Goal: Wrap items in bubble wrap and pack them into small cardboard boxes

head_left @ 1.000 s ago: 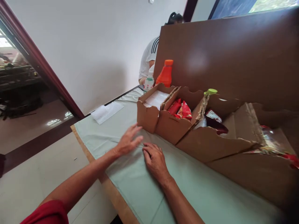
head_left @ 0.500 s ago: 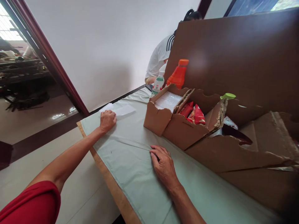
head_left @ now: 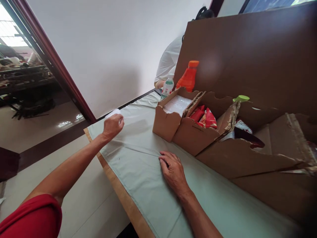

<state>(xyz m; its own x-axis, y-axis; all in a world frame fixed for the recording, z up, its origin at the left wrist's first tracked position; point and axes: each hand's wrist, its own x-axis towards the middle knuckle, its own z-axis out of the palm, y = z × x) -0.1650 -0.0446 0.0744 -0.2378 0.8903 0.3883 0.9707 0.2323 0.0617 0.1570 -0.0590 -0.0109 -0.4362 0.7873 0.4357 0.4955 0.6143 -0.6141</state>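
At the far left end of the table, my left hand is closed, with white paper or tissue bunched at its far side. The hand hides much of this white piece, so I cannot tell its full shape. My right hand lies on the pale green cloth, fingers loosely bent and a gap between thumb and forefinger. Nothing shows in its grip. The cloth has creases between the two hands.
Right of my hands stand cardboard bins with bubble wrap, red packets and a green item. Behind are a clear bottle, an orange bottle, a tall brown board and a person in a white top.
The thin white sheet that lay flat to the right of my left hand no longer shows there; white material is now bunched behind the hand. My right hand has hardly moved.
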